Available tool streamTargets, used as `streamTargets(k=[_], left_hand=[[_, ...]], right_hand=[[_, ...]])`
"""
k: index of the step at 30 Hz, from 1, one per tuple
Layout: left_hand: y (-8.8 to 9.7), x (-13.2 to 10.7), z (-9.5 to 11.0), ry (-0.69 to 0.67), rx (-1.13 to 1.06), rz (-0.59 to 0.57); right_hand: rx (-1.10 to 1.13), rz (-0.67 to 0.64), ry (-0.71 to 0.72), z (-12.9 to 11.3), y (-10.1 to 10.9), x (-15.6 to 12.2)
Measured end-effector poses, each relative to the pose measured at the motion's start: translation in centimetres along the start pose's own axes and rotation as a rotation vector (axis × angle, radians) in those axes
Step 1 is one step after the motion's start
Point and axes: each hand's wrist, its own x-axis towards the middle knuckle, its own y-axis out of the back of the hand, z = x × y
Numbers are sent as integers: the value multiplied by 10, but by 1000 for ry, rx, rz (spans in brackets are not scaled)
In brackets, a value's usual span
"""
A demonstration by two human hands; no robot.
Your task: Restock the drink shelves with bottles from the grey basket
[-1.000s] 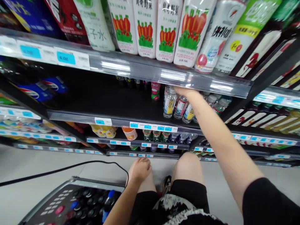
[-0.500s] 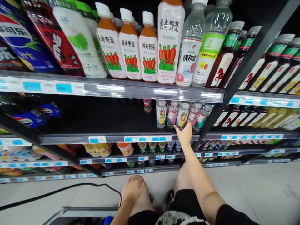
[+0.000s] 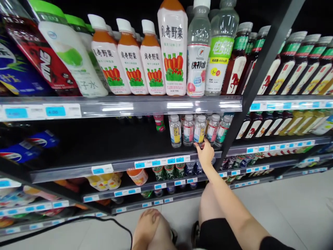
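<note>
A small clear bottle with a yellow soda label [image 3: 199, 130] stands upright in the front row of the middle shelf. My right hand [image 3: 206, 152] has its thumb and fingers around the bottle's lower part. On its left are a pink-labelled bottle [image 3: 188, 130] and another yellow-labelled soda bottle [image 3: 175, 132]. To its right stand a second pink-labelled bottle [image 3: 213, 129] and a green-labelled one [image 3: 223, 131]. My left hand [image 3: 147, 225] lies over my left knee with nothing in it, fingers stretched out.
Above runs a shelf edge [image 3: 125, 107] carrying tall drink bottles, among them carrot-labelled juice [image 3: 152, 69]. Blue cola bottles [image 3: 23, 149] lie at the left. A black upright [image 3: 256, 69] divides the shelves. A black cable [image 3: 85, 218] crosses at lower left.
My view has shifted, with the upper shelf looking closer and bottles sitting further left. My right hand stays at the yellow-labelled bottle, which remains in the row. My left hand still rests on the knee.
</note>
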Motion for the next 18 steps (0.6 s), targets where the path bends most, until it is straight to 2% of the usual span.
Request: streamTargets(k=[7,10,13,15,16,18], left_hand=[[-10,-3,-2,-46,-13,-1],[-16,-5,1,-58,-9,-10],[-17,-10,3,-37,11,-19],[-15,-12,4,-35,29,-28],[-14,-13,4,-35,39,-31],[-11,-15,6,-27,57,-45]], right_hand=[[-3,40,-49,-2,-4,2],[83,89,38,-1,7,-4],[131,298,286,-1,39,1],[89,425,423,-5,70,18],[54,438,467,-8,86,30],[-46,350,525,-18,112,61]])
